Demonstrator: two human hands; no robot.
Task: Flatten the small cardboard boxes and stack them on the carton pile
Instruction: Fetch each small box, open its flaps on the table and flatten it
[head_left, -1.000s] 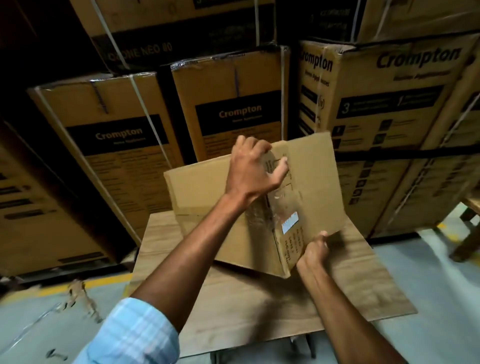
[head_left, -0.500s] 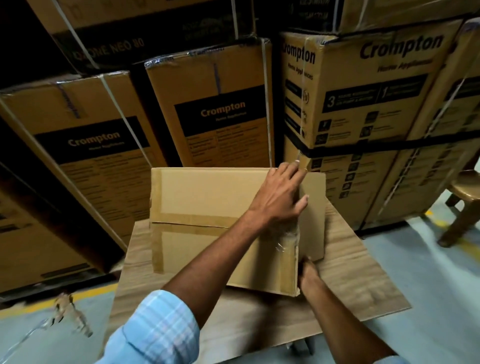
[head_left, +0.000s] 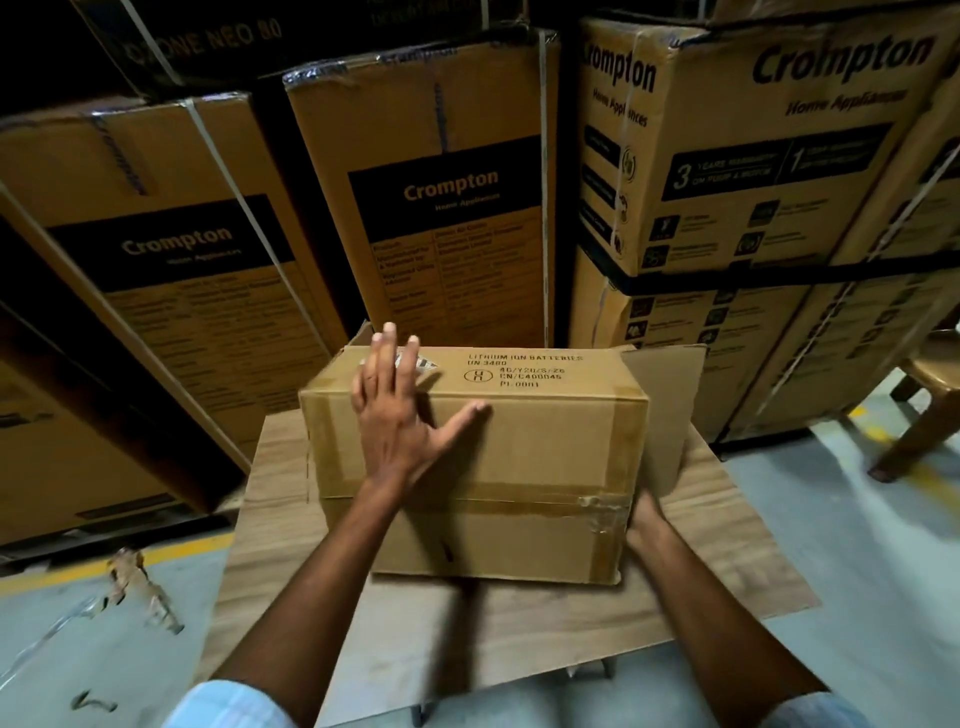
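The small cardboard box, printed LITHIUM ION BATTERIES and not yet flattened, stands on the wood-grain bench before stacked Crompton cartons, with an end flap swung open at its right. The left hand lies flat on the box's top, its grip wide, with fingers spread and holding nothing. The right hand is at the box's right end with its fingers hidden, so I cannot tell its grip.

Dim in here: tall strapped Crompton cartons wall off the far side; grey floor with a yellow line, a wooden stool at right, tape scraps at left
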